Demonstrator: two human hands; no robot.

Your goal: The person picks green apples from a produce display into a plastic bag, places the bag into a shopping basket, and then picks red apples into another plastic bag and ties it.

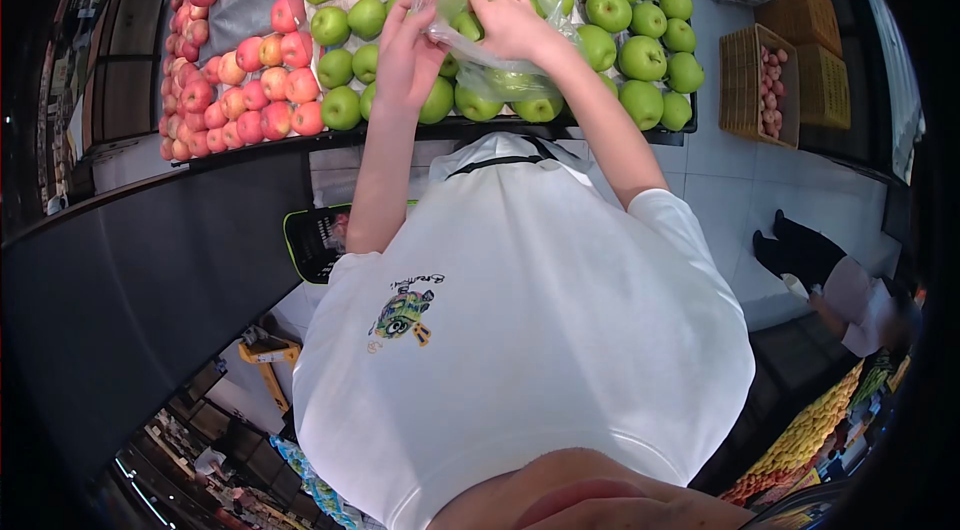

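Note:
A clear plastic bag (490, 65) hangs over the rows of green apples (640, 58), held between my two hands. My left hand (412, 50) grips the bag's left edge, its fingers closed on the film. At the bag's upper middle, my right hand (510, 22) has its fingers bent and closed on the plastic. Green apples show through the film just beneath the right hand. Whether any of them lies inside the bag, I cannot tell.
Red apples (235, 102) fill the display's left side. Below my left arm is a black basket with a green rim (290, 240). Crates of fruit, including a yellow crate (738, 80), stand to the right. Another person (850, 295) is at the far right.

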